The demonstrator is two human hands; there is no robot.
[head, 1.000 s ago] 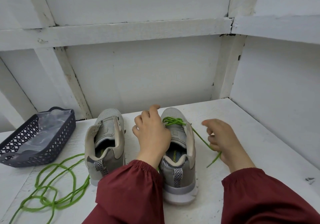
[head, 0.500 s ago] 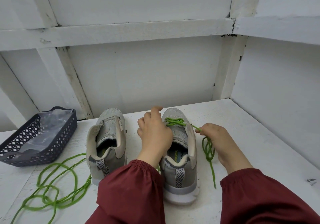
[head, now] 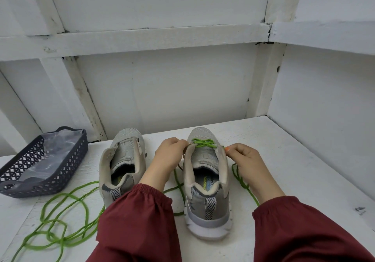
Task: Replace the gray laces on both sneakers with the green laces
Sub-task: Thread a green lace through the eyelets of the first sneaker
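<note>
Lacing sits between the hands: green lace (head: 203,142) crosses 2x over the toe-end eyelets of the right sneaker (head: 207,182). Since 1 s ago the right hand (head: 246,160) has come in from the side w/ its slack and now pinches the lace at its eyelet row. The left hand (head: 169,156) pinches the other run. Prob. the next eyelet pair follows. Left of the left hand: left sneaker (head: 121,160), unlaced; 2nd lace (head: 60,221), tangled; basket (head: 46,172). Slack trailing by both wrists could snag.
</note>
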